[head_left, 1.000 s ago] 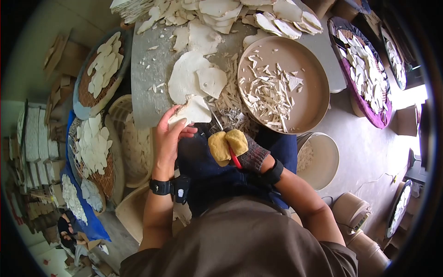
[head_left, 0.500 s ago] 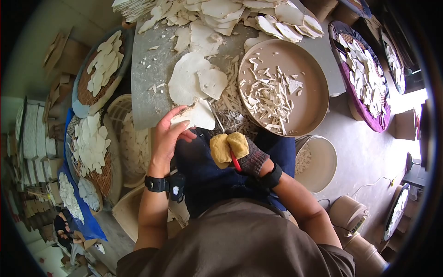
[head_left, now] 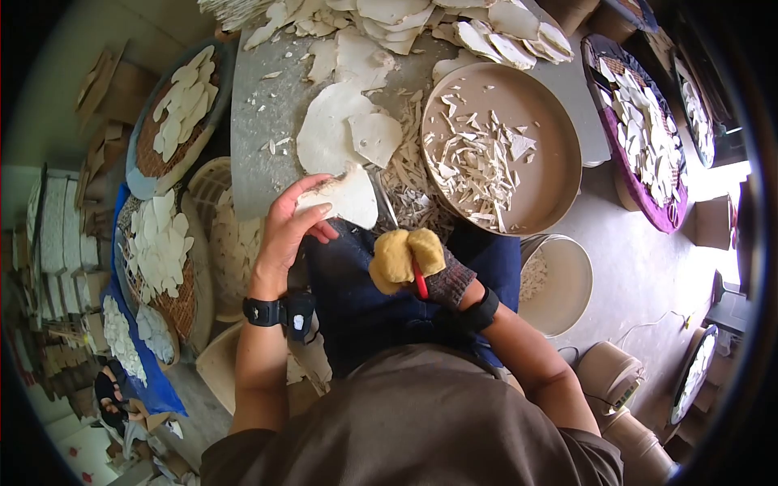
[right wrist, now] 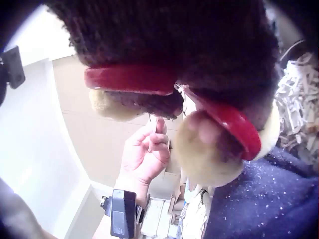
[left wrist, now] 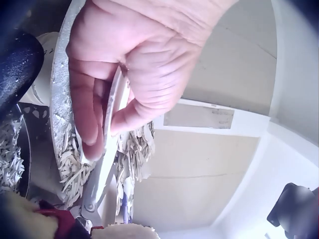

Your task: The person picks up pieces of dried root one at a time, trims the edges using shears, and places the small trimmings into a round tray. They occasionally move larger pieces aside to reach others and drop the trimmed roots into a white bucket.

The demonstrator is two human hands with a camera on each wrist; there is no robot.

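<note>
My bare left hand pinches a flat, cream-white sheet with a rough brown upper edge, thumb on one face and fingers behind. In the left wrist view the sheet stands edge-on between thumb and fingers. My right hand, in a dark knitted glove with yellow padding, grips red-handled scissors through their loops. Their blades reach to the sheet's edge and overlap it in the left wrist view. The hands are over the lap, at the table's near edge.
On the grey table lie larger white sheets, heaped cut strips and a round brown tray of trimmings. A white bucket stands right of the legs. Baskets of pieces stand at left, more at right.
My left hand has shifted a little to the left, and the sheet has turned in its grip. The right hand with the scissors has moved slightly right and toward the body.
</note>
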